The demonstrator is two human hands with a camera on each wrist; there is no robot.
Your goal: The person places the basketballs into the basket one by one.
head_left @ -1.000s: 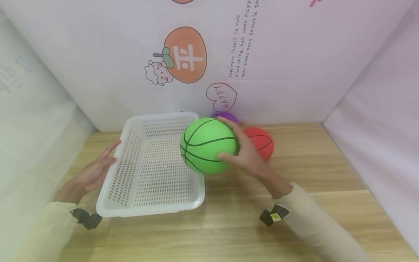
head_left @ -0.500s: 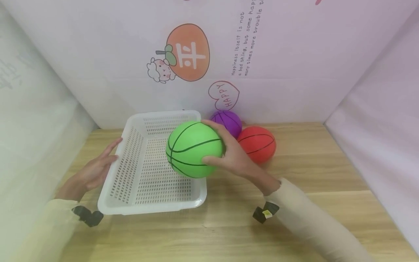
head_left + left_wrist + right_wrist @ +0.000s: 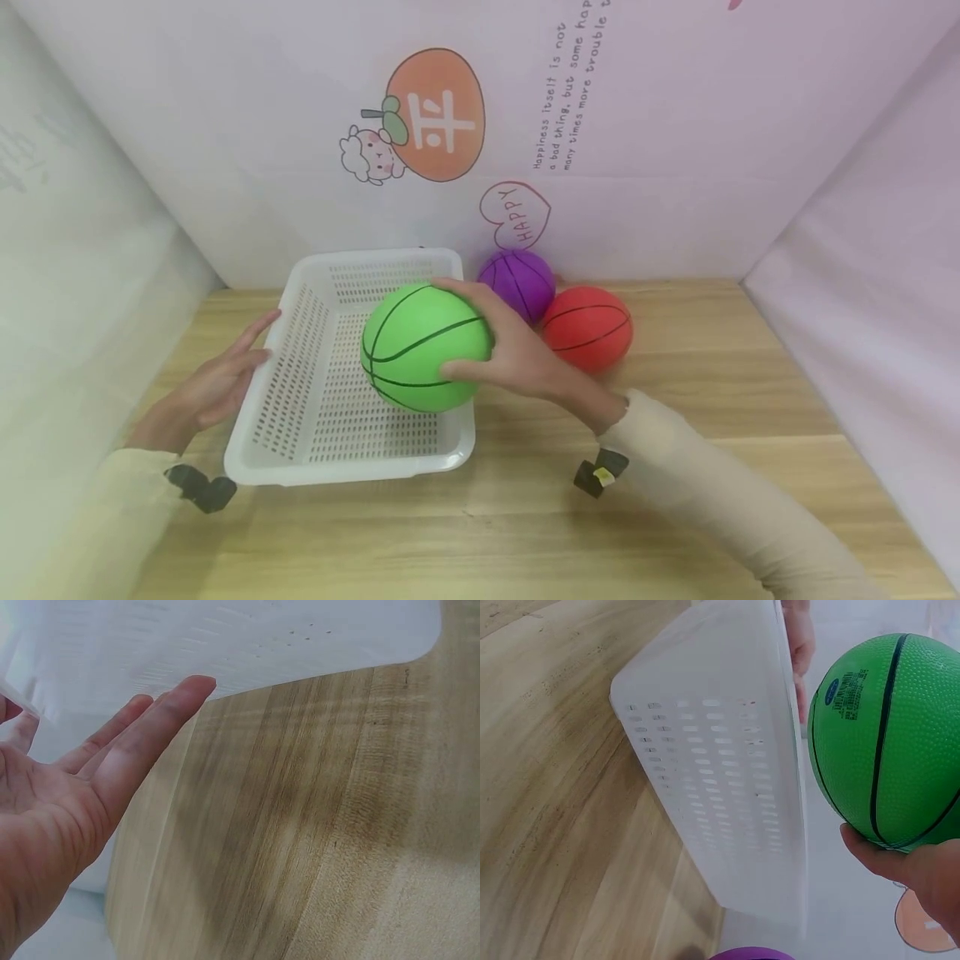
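Note:
My right hand (image 3: pixel 517 350) holds a small green basketball (image 3: pixel 420 354), thumb and fingers spread around its right side. The ball is over the right part of a white perforated plastic basket (image 3: pixel 300 467); the right wrist view shows the green ball (image 3: pixel 889 742) higher than the basket's rim (image 3: pixel 791 750). At the basket's left rim, my left hand (image 3: pixel 221 383) touches the side with outstretched fingers. In the left wrist view, straight fingers (image 3: pixel 154 735) lie against the outer wall of the basket (image 3: pixel 300 637). No ball shows inside the basket.
A purple basketball (image 3: pixel 517 283) lies by the back wall, right of the basket. Beside it is a red basketball (image 3: pixel 588 329). The wooden table (image 3: pixel 712 383) is bounded by white cloth walls (image 3: pixel 660 208) at the back and sides.
My right hand has carried the green basketball leftward, from the basket's right rim to over its interior. The purple basketball is now uncovered. The left hand stays at the rim.

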